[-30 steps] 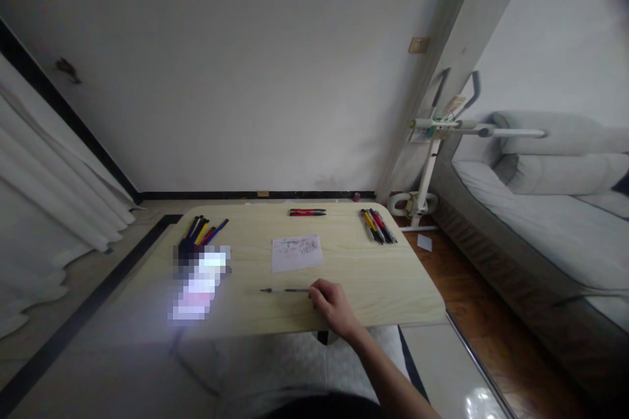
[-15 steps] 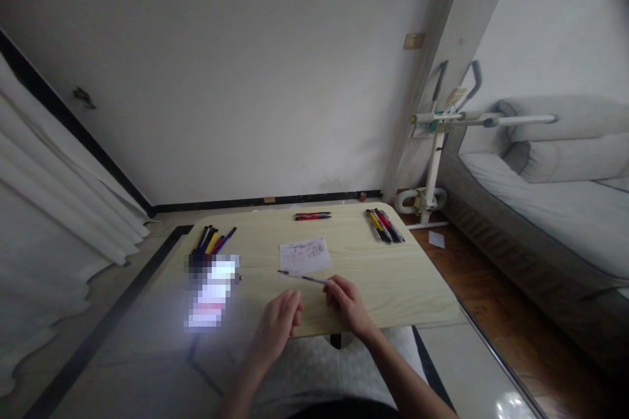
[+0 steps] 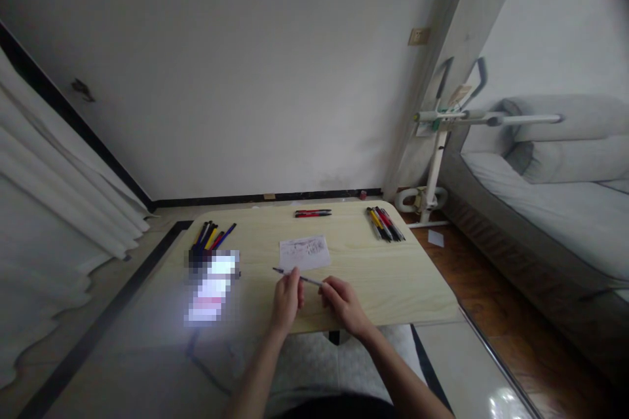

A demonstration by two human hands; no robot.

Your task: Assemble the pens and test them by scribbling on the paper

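Note:
A slim pen (image 3: 310, 281) with a dark tip end is held level above the near part of the table (image 3: 393, 288). My right hand (image 3: 344, 304) is closed, pinching the pen's right end between thumb and fingers. My left hand (image 3: 287, 298) is also closed, its thumb and fingers round the pen nearer the dark end, which sticks out to the left. Just beyond the pen lies a white sheet of paper (image 3: 302, 252) with dark scribbles on it.
Two red-and-black pens (image 3: 313, 213) lie at the far edge. A bunch of several mixed pens (image 3: 386, 224) is at the right, and more pens (image 3: 209, 236) are at the left, beside a bright blurred-out screen (image 3: 211, 291). Behind stands a wall (image 3: 275, 78).
My left hand has moved forward and right from beside the pen to close on it. The right hand still holds the pen's right end and has shifted slightly left.

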